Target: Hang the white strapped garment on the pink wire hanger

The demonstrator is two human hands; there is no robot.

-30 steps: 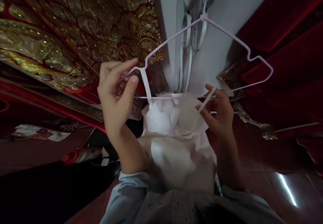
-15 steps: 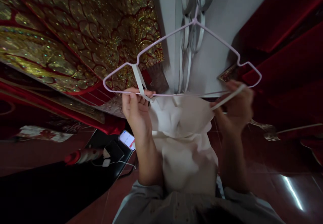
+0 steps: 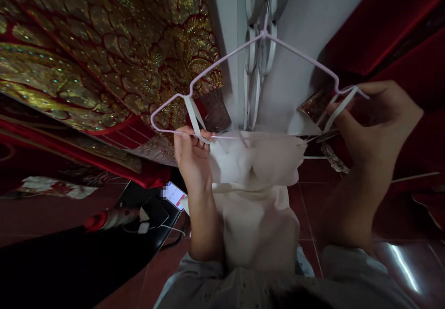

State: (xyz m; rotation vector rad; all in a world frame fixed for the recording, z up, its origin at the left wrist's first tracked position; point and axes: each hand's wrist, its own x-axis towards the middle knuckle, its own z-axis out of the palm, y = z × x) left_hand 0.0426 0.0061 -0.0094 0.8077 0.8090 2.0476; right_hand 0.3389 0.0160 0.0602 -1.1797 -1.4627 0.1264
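A pale pink clothes hanger (image 3: pixel 225 57) hangs by its hook in front of me. Below it hangs a cream strapped garment (image 3: pixel 257 207). One white strap (image 3: pixel 193 116) loops over the hanger's left shoulder notch. My left hand (image 3: pixel 194 153) is closed round the lower bar, close to that strap. The other strap (image 3: pixel 339 109) now passes over the hanger's right end. My right hand (image 3: pixel 377 119) is closed at that end, fingers at the strap and the bar; its fingertips are partly hidden.
Red garments with gold sequins (image 3: pixel 156 44) hang at the left, dark red cloth (image 3: pixel 389 44) at the right. White rings (image 3: pixel 255 67) hang behind the hanger. Lower left, a black table (image 3: pixel 128 197) bears a lit phone (image 3: pixel 174 195), a cable and a red-capped bottle (image 3: pixel 97 221).
My right hand has moved right and up, carrying the right strap from below the bar onto the hanger's right end. My left hand keeps its grip on the bar.
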